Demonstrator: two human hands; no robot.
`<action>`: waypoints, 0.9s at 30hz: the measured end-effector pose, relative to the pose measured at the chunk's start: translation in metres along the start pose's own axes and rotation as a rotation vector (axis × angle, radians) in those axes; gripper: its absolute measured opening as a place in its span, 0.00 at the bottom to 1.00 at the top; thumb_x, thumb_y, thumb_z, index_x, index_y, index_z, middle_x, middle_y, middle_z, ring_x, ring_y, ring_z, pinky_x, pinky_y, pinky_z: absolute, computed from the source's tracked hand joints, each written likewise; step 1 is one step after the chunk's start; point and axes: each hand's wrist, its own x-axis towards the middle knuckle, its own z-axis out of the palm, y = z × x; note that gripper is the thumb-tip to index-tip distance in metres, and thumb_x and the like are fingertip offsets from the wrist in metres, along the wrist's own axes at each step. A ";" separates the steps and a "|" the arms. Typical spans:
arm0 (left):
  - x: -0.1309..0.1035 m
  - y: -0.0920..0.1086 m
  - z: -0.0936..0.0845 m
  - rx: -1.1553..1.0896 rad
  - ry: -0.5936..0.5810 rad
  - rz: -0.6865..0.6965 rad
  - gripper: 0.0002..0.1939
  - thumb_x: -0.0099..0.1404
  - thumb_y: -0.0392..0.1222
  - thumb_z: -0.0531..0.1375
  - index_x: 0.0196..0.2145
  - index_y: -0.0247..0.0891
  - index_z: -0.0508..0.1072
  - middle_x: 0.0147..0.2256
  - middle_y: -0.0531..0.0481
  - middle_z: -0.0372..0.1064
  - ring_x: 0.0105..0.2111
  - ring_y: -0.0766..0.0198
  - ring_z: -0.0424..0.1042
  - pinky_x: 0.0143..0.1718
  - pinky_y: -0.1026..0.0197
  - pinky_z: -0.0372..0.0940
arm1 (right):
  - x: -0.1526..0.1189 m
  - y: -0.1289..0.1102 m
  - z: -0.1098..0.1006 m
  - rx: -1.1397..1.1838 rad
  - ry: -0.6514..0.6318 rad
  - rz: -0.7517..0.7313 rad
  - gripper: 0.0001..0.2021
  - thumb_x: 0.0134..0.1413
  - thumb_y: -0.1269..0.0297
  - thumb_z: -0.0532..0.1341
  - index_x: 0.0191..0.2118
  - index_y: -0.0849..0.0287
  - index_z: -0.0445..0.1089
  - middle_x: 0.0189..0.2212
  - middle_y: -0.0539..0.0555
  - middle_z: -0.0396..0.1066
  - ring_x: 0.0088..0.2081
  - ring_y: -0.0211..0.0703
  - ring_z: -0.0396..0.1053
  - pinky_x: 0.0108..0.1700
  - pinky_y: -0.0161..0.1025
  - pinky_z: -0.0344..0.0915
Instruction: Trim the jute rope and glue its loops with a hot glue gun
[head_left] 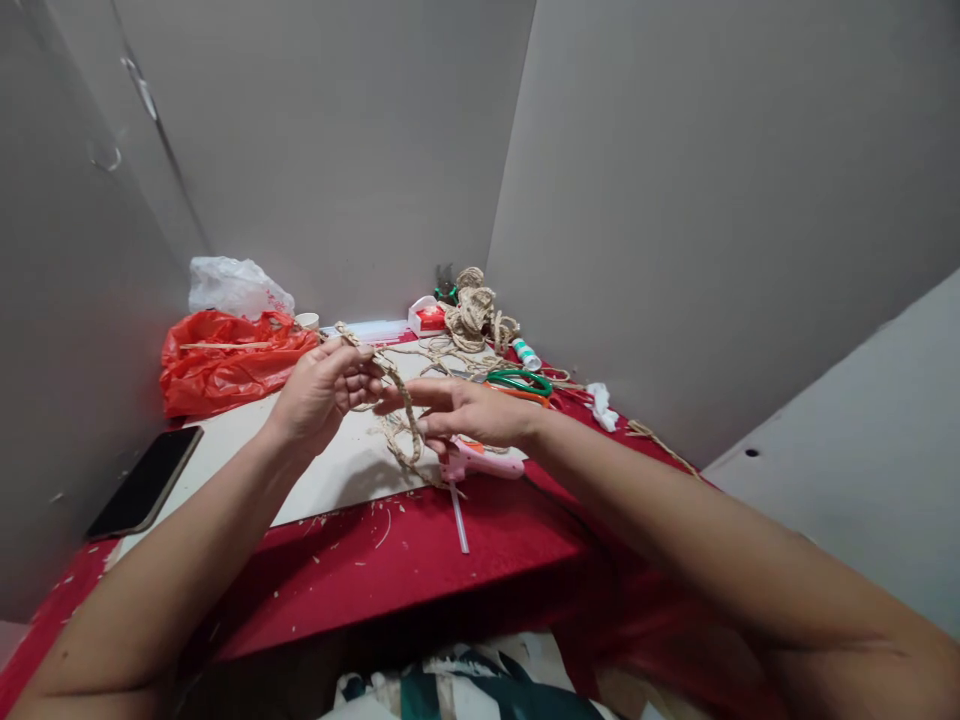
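Note:
A braided straw-coloured cord (406,400) hangs in a curve between my hands, above a white board (330,480). My left hand (326,385) is closed, pinching the cord near its upper end between thumb and fingers. My right hand (472,408) reaches in from the right, its fingers extended and parted around the hanging cord; a fingertip seems to touch it, though the grip is not clear. Just below my right hand lies a pink glue gun (484,460) with a clear glue stick (460,520) poking out. Scissors with green handles (519,380) rest behind my right wrist.
A heap of cord (472,315) sits at the back, beside a red-and-white box (427,317). A small white-and-green bottle (526,354) and crumpled tissue (601,407) lie at right. Red (225,365) and white plastic bags (236,287) and a phone (146,483) are at left. Grey walls enclose the table.

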 end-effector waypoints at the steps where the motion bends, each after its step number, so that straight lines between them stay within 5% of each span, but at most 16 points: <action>1: 0.000 0.001 0.000 -0.001 -0.001 0.002 0.09 0.51 0.38 0.64 0.28 0.35 0.66 0.23 0.54 0.70 0.21 0.72 0.69 0.23 0.69 0.63 | 0.006 0.001 0.002 0.052 -0.036 0.006 0.21 0.51 0.67 0.63 0.52 0.58 0.69 0.48 0.56 0.71 0.24 0.26 0.62 0.24 0.28 0.62; 4: 0.000 0.002 -0.002 -0.006 0.004 0.009 0.10 0.51 0.39 0.64 0.27 0.35 0.65 0.22 0.54 0.69 0.21 0.72 0.68 0.23 0.69 0.62 | 0.017 0.007 0.006 0.113 -0.025 0.006 0.13 0.47 0.63 0.67 0.39 0.66 0.74 0.26 0.50 0.72 0.20 0.27 0.58 0.22 0.28 0.57; 6: 0.000 0.004 -0.005 -0.017 0.006 0.023 0.11 0.50 0.39 0.65 0.27 0.36 0.64 0.22 0.55 0.68 0.21 0.71 0.68 0.23 0.69 0.62 | 0.021 0.013 0.004 0.127 0.092 0.024 0.13 0.42 0.62 0.69 0.33 0.67 0.75 0.18 0.47 0.67 0.19 0.29 0.59 0.21 0.29 0.57; 11: 0.000 0.012 -0.009 -0.064 0.039 0.072 0.11 0.50 0.38 0.65 0.27 0.37 0.64 0.22 0.56 0.68 0.21 0.72 0.68 0.23 0.69 0.61 | 0.022 0.024 -0.017 0.206 0.570 -0.049 0.16 0.35 0.62 0.72 0.32 0.64 0.74 0.20 0.48 0.68 0.21 0.30 0.62 0.21 0.29 0.59; 15: 0.000 0.015 -0.011 -0.064 0.051 0.082 0.10 0.51 0.38 0.64 0.27 0.36 0.65 0.23 0.55 0.68 0.21 0.73 0.68 0.23 0.70 0.62 | 0.016 0.020 -0.023 0.220 0.730 -0.124 0.15 0.38 0.58 0.72 0.30 0.63 0.73 0.22 0.48 0.68 0.21 0.28 0.61 0.23 0.30 0.60; 23: 0.001 0.013 -0.010 -0.039 0.051 0.086 0.10 0.51 0.38 0.64 0.28 0.36 0.66 0.23 0.55 0.68 0.21 0.72 0.67 0.23 0.70 0.62 | -0.005 -0.003 0.025 -0.017 0.539 -0.158 0.19 0.52 0.48 0.63 0.27 0.63 0.72 0.17 0.47 0.64 0.16 0.30 0.59 0.19 0.31 0.56; 27: 0.003 0.014 -0.009 -0.017 0.065 0.119 0.08 0.52 0.38 0.63 0.27 0.36 0.66 0.23 0.55 0.68 0.21 0.73 0.67 0.23 0.70 0.62 | -0.024 -0.002 0.038 -0.324 0.096 0.032 0.17 0.57 0.52 0.60 0.28 0.63 0.72 0.19 0.49 0.67 0.20 0.33 0.62 0.23 0.31 0.59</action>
